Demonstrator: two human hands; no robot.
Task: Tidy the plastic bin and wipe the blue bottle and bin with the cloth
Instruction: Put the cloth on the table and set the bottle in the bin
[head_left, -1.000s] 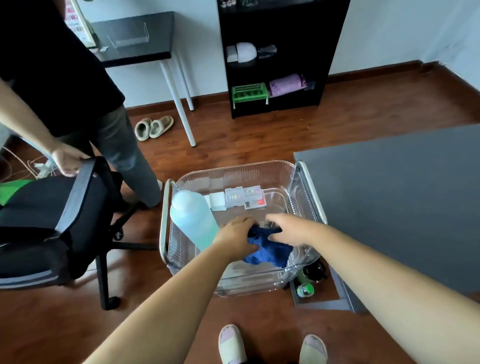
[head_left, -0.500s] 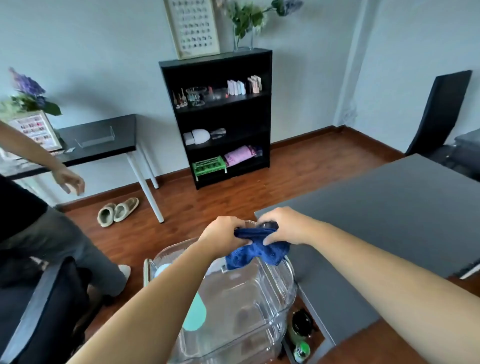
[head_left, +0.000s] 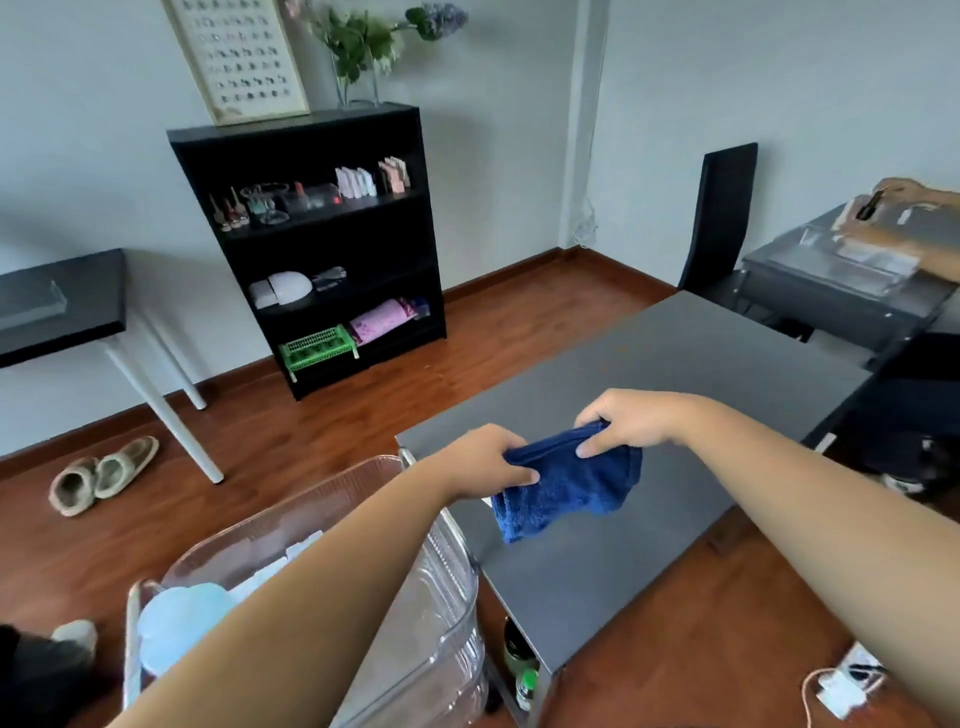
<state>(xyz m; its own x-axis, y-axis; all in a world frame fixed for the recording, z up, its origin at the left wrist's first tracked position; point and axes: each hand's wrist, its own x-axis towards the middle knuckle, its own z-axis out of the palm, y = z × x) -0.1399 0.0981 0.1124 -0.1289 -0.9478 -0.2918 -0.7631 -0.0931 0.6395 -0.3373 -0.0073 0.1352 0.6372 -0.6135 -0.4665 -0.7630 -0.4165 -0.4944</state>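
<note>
A dark blue cloth (head_left: 563, 486) hangs over the near left part of the grey table (head_left: 675, 374). My left hand (head_left: 480, 462) grips its left top edge and my right hand (head_left: 631, 423) pinches its right top edge. The clear plastic bin (head_left: 447, 613) stands on the floor at the lower left, beside the table. The pale blue bottle (head_left: 176, 623) lies in the bin's left end, partly hidden by my left forearm. Small white items show in the bin behind my arm.
A black shelf unit (head_left: 311, 244) stands against the far wall, slippers (head_left: 101, 475) lie on the wood floor. Bottles (head_left: 522, 670) sit under the table's near corner. A second person's hands (head_left: 904, 218) work at a desk at far right. A charger (head_left: 841, 686) lies at lower right.
Both hands have lifted the blue cloth out of the bin and carried it right, over the grey table. My view rose from the bin toward the room.
</note>
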